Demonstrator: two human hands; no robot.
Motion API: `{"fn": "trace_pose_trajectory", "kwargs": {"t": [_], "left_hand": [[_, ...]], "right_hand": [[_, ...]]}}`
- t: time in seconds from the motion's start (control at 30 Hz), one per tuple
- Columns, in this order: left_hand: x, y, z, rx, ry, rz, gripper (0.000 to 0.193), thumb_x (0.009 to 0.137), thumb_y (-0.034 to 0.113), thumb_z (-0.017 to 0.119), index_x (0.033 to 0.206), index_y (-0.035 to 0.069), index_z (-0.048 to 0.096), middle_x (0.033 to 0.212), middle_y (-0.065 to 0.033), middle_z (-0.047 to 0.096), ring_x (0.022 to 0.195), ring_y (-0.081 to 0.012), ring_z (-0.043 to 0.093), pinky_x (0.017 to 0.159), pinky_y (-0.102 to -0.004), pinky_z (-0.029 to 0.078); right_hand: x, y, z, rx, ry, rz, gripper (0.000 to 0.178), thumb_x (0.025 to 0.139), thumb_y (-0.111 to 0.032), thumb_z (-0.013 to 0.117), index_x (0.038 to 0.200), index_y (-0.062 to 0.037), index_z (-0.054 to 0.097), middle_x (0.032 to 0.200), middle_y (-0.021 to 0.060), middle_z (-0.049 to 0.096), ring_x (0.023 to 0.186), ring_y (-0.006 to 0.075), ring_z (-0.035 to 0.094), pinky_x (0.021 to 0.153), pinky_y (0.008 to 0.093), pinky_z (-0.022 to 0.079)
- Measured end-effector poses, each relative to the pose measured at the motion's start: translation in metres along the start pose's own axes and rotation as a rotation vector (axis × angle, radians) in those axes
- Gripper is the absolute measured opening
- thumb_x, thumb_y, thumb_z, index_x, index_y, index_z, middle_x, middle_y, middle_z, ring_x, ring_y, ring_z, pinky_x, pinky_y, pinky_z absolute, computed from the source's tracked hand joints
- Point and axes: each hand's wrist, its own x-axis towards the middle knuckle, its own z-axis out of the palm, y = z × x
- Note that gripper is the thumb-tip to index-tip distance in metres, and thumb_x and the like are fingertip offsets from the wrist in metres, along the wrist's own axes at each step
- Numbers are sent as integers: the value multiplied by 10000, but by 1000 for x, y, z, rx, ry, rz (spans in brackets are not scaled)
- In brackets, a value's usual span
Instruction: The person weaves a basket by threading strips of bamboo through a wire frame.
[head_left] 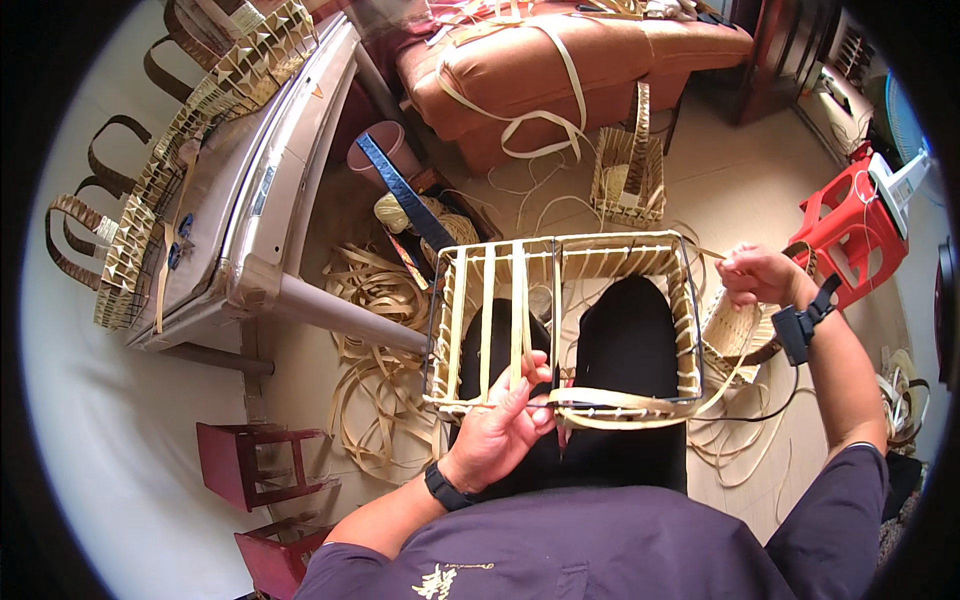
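A rectangular basket frame of dark wire rests across my thighs, its sides wrapped in pale woven strips. Several flat strips run over its left part from the far rim to the near rim. My left hand pinches the near rim and a strip beside the dark middle wire. From there a loose flat strip runs along the near rim and curves off to the right. Raised beyond the frame's right side, my right hand has its fingers closed on a thin pale strip.
Coiled strips lie on the floor at left, below a table bearing finished baskets. Small baskets stand ahead and at right. A brown couch, red plastic stool and dark red stools surround me.
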Motion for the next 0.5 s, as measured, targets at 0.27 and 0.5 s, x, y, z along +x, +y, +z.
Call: {"fn": "trace_pose_trajectory", "kwargs": {"t": [0.27,0.5], "left_hand": [[-1,1,5,0,-5,63,479,1205,258,595,1653,119,494,1396,21,661,958,-109,585,894,-297,506],[9,-10,2,5,53,45,457,1192,240,628,1612,108,507,1261,35,682,923,-98,584,886,-303,495]], "right_hand": [[-91,18,50,321,-128,-169,242,1132,-219,625,1143,19,586,750,146,668,722,353,763,817,576,698],[-44,-69,129,-26,90,-743,970,1077,-192,732,1801,25,125,961,93,688,832,241,769,855,394,680]]}}
